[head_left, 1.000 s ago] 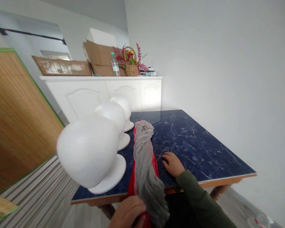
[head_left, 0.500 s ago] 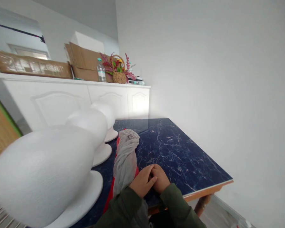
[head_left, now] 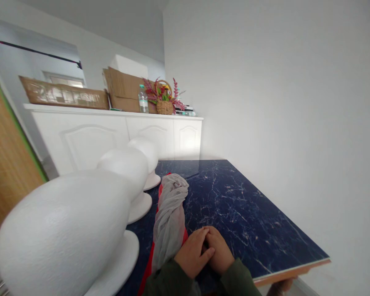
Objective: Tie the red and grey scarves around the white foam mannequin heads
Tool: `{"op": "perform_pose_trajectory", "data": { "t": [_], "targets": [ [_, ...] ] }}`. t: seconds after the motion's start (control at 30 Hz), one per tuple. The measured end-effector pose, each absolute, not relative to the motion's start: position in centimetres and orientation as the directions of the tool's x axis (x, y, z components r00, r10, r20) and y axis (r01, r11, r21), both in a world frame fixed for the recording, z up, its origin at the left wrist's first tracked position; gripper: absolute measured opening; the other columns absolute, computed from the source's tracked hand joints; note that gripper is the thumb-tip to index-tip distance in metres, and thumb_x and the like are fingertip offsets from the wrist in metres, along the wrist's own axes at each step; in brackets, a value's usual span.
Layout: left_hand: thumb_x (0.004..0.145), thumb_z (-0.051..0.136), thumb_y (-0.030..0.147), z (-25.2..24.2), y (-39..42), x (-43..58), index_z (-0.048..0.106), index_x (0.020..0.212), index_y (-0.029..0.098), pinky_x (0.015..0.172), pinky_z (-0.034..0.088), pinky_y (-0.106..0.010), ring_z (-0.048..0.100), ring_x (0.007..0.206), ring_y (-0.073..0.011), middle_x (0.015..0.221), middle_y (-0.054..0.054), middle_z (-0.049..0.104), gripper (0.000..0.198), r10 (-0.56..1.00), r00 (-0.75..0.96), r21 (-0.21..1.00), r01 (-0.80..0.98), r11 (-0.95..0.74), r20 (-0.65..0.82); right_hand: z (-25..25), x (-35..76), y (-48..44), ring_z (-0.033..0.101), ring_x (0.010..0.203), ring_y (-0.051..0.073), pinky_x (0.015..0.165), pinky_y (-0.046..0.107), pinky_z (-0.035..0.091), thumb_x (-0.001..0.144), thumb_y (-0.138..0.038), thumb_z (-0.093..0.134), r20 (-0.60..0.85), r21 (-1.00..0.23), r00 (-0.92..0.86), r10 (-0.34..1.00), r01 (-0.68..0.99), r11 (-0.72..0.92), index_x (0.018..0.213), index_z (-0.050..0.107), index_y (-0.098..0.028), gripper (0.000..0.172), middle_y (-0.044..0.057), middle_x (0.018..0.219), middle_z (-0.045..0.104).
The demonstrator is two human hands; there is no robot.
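My left hand (head_left: 193, 253) and my right hand (head_left: 219, 251) rest together at the near edge of the dark blue marbled table (head_left: 231, 201). Their fingertips meet and overlap, with the fingers bent and pressed together; no object shows in either one. Beside my left hand lies a twisted grey scarf (head_left: 170, 213), running away from me with a knot-like bunch at its far end. Red cloth (head_left: 148, 263) shows from under it on both sides.
White foam mannequin heads stand in a row on the left: a near one (head_left: 64, 230), a middle one (head_left: 125, 168) and a far one (head_left: 144, 150). Behind is a white cabinet (head_left: 94, 142) bearing cardboard boxes (head_left: 123, 90), a plastic bottle (head_left: 143, 100) and a flower basket (head_left: 165, 107). A wall (head_left: 280, 102) borders the right.
The whole view has shifted, so everything sits lower and farther right in the picture. My hands stay folded together beside the scarf.
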State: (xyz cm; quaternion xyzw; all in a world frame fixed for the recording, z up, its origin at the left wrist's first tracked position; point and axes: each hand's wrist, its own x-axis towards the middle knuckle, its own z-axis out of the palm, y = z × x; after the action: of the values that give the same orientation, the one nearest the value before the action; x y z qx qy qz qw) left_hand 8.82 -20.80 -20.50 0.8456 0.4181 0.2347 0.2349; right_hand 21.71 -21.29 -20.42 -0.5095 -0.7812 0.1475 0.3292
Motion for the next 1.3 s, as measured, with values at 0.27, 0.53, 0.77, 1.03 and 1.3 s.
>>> {"op": "perform_pose_trajectory", "data": {
  "t": [0.27,0.53,0.77,1.03,1.3],
  "targets": [
    [0.076,0.048,0.034,-20.1,-21.0,8.8,0.038,0.126,0.014,0.105,0.025,-0.042,0.033,0.123,-0.0224,0.132,-0.012,0.039,0.054,0.816,0.543,0.605,0.586,-0.538,0.199,-20.3,21.8,-21.4,0.048,0.101,0.021,0.094,0.035,0.034,0.077,-0.02,0.046,0.349,-0.562,-0.273,0.896,0.704,0.433,0.105,0.06,-0.017,0.031,0.01,0.101,0.058],
    [0.077,0.047,0.034,-20.7,-20.7,8.7,0.037,0.126,0.015,0.104,0.025,-0.042,0.033,0.123,-0.0226,0.132,-0.011,0.039,0.054,0.81,0.545,0.597,0.583,-0.551,0.215,-20.2,21.8,-21.4,0.048,0.1,0.019,0.092,0.033,0.035,0.076,-0.02,0.048,0.356,-0.555,-0.267,0.895,0.711,0.433,0.102,0.06,-0.017,0.028,0.008,0.1,0.057],
    [0.078,0.047,0.035,-20.9,-20.7,8.8,0.036,0.127,0.014,0.105,0.024,-0.042,0.032,0.124,-0.0223,0.133,-0.011,0.038,0.055,0.808,0.548,0.583,0.591,-0.557,0.217,-19.9,21.8,-21.6,0.047,0.102,0.02,0.095,0.033,0.033,0.076,-0.019,0.046,0.349,-0.535,-0.282,0.893,0.723,0.438,0.101,0.061,-0.016,0.029,0.009,0.101,0.058],
    [0.077,0.047,0.034,-20.9,-20.8,8.6,0.037,0.127,0.016,0.104,0.026,-0.043,0.033,0.123,-0.0228,0.132,-0.011,0.039,0.053,0.801,0.548,0.582,0.578,-0.572,0.242,-20.0,21.8,-21.5,0.047,0.102,0.02,0.094,0.034,0.033,0.078,-0.022,0.047,0.353,-0.534,-0.288,0.89,0.719,0.445,0.103,0.06,-0.015,0.029,0.01,0.102,0.058],
    [0.08,0.043,0.031,-19.2,-22.4,8.4,0.042,0.121,0.017,0.1,0.034,-0.041,0.039,0.118,-0.0215,0.125,-0.01,0.046,0.043,0.768,0.414,0.6,0.48,-0.64,0.488,-20.4,21.8,-21.4,0.047,0.104,0.02,0.094,0.036,0.034,0.075,-0.018,0.049,0.359,-0.529,-0.285,0.889,0.723,0.445,0.102,0.06,-0.018,0.029,0.009,0.105,0.057]
  ]
}}
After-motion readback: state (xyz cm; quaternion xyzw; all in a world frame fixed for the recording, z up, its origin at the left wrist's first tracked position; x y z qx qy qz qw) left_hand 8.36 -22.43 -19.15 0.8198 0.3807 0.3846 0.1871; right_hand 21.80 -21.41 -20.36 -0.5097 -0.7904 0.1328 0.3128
